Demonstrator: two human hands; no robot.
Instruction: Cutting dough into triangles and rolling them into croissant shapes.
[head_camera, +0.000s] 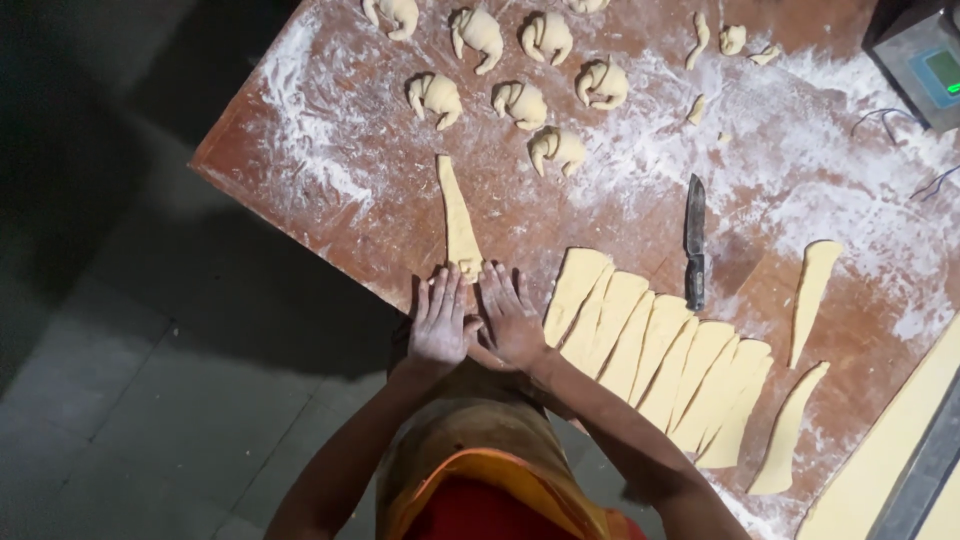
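A long, narrow triangle of pale dough (457, 213) lies on the floured wooden table (330, 180), its wide end toward me. My left hand (439, 320) and my right hand (510, 315) lie flat side by side, fingers spread, with the fingertips pressing on the dough's rolled near end. Neither hand grips anything. To the right of my right hand lies a fanned row of several cut dough triangles (660, 355).
Several rolled croissant shapes (520, 100) sit at the table's far side. A dark knife (695, 245) lies beyond the cut strips. Two loose dough strips (812, 295) and a dough sheet (880, 450) lie right. A grey scale (925, 60) stands at the top right corner.
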